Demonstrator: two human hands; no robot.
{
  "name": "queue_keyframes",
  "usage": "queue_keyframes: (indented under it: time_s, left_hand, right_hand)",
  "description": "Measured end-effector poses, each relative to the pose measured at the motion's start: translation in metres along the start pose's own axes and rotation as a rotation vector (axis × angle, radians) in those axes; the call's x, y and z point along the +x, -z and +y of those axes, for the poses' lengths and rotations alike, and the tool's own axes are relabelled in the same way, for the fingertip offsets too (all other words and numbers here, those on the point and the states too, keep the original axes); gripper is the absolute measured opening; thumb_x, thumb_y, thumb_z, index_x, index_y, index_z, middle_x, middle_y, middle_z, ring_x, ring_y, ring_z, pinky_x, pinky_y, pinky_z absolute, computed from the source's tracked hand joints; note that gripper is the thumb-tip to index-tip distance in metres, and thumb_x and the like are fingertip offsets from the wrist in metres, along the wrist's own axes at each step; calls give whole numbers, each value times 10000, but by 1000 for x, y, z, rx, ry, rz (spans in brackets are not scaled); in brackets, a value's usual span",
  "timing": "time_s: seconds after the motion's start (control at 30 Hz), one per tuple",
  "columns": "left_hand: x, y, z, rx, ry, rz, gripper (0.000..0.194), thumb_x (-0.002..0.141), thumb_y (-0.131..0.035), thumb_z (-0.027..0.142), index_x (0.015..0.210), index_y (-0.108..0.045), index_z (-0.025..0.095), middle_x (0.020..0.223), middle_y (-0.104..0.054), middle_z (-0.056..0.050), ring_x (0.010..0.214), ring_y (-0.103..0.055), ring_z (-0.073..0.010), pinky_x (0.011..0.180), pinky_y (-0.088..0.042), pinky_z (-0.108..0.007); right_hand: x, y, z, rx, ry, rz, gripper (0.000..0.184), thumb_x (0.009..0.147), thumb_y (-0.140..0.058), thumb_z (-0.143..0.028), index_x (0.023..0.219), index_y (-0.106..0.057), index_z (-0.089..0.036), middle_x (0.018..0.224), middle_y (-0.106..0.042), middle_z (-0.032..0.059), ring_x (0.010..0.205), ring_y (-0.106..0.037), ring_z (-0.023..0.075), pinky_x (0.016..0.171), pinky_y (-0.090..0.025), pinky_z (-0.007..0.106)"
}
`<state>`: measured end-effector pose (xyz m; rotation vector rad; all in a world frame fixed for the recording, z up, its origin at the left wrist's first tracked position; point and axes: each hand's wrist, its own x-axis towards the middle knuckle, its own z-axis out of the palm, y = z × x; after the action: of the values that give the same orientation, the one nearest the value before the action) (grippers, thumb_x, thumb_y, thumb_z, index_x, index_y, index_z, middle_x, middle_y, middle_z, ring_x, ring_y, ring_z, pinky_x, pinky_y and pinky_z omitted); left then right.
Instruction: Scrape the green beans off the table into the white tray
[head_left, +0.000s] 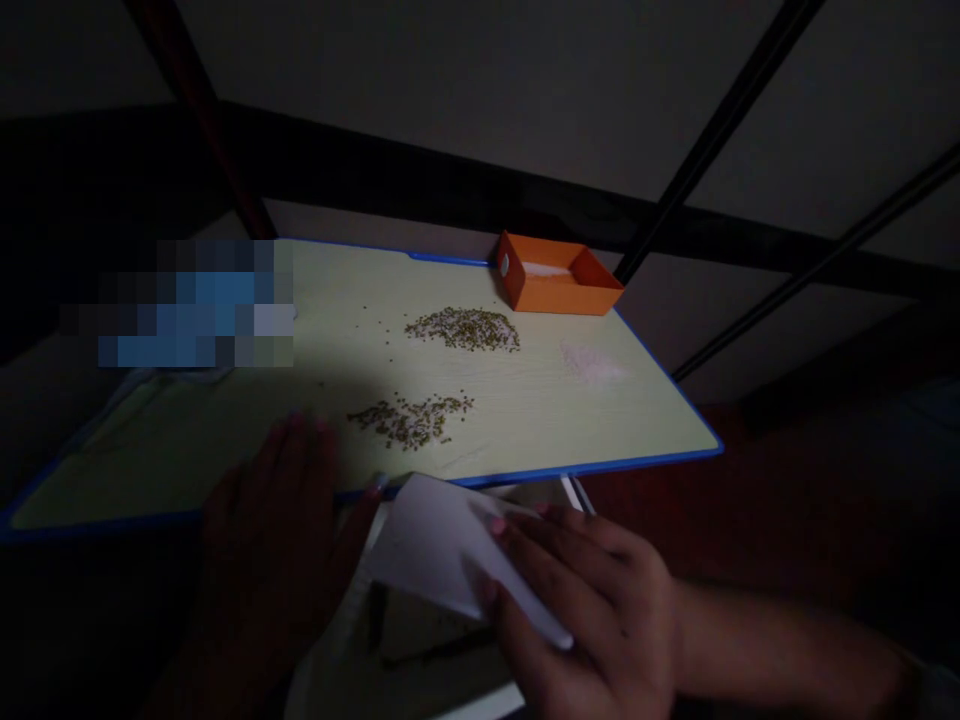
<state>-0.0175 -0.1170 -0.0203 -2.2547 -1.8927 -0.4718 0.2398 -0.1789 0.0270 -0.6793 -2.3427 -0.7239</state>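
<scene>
My left hand (274,510) lies with stretched fingers at the near edge of a pale yellow tabletop (525,415) with a blue rim. Beyond its fingertips is a loose scatter of small green beans (411,420) mixed with pale grains. Fingers and thumb of my right hand (600,590) pinch a bent white sheet (442,545), which slants down just off the table's near edge. Whether it is paper or plastic, I cannot tell. Under the sheet stands a white container (334,665), partly hidden by both hands; dark shapes inside are hard to make out.
Farther back is a larger mixed pile of green beans (469,328). A small heap of whitish grains (591,362) lies to its right. An open orange box (566,297) with something white inside stands at the far right corner. A pixelated patch (202,310) covers the left side.
</scene>
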Motion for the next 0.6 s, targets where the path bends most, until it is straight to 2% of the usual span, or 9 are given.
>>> queue_keyframes:
  time_s: [0.13, 0.23, 0.37, 0.47, 0.6]
  left_hand:
    - [2, 1, -4, 20, -31, -15, 676, 930, -231, 433, 1459, -404, 50, 1525, -475, -289, 1478, -395, -396, 1123, -389, -608]
    - [2, -1, -11, 62, -75, -40, 682, 907, -240, 389, 1457, -396, 15, 1514, -472, -308, 1462, -407, -425, 1106, -404, -618]
    - [2, -6, -16, 59, -167, 51, 716, 922, -243, 422, 1474, -359, -19, 1487, -470, -356, 1426, -435, -472, 1061, -427, -640]
    - [2, -9, -12, 13, -120, 106, 711, 951, -259, 459, 1534, -288, 53, 1489, -478, -334, 1427, -441, -462, 1079, -418, -640]
    - [1, -16, -11, -51, -91, 143, 761, 953, -305, 488, 1607, -45, 200, 1545, -430, -288, 1470, -390, -448, 1115, -381, -666]
  right_hand:
    - [10, -8, -5, -43, 57, -6, 254, 883, -681, -240, 1111, -732, -140, 906, -809, 149, 817, -783, 267, 625, -680, 367]
    - [11, -8, -7, -42, 67, -56, 343, 900, -648, -220, 1210, -705, -84, 907, -805, 159, 829, -786, 270, 623, -680, 365]
    - [9, -4, -6, -73, 33, -119, 412, 905, -604, -173, 1295, -654, -49, 934, -804, 168, 851, -786, 272, 630, -677, 367]
    - [7, -1, -3, -98, 3, -120, 394, 919, -573, -176, 1275, -656, -30, 930, -797, 179, 829, -779, 266, 592, -660, 356]
    - [3, 0, 4, -141, -54, -145, 388, 928, -556, -187, 1277, -655, -50, 933, -789, 172, 793, -760, 240, 574, -640, 345]
